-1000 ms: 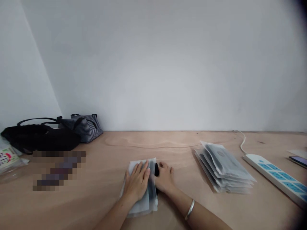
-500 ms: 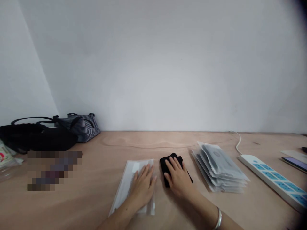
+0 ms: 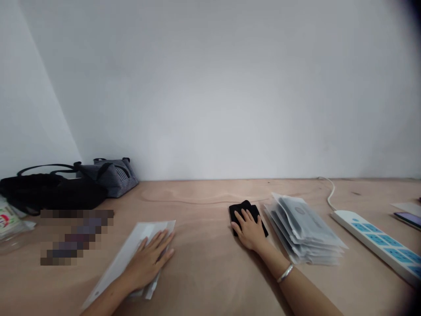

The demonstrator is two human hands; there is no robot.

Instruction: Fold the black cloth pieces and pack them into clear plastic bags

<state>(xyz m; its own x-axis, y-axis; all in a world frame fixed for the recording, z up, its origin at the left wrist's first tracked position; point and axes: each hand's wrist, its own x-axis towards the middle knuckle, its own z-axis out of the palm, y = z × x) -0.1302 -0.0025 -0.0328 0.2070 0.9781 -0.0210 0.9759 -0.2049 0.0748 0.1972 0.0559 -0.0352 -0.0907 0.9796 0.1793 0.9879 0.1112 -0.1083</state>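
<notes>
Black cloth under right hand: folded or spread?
Folded: the black cloth forms a small, thick pad under the right hand, not laid out flat.

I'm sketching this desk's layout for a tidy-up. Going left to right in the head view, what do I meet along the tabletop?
Black bag, striped tote bag, frosted zip pouch under the left hand, black cloth under the right hand, stack of zip pouches, white power strip, phone.
</notes>
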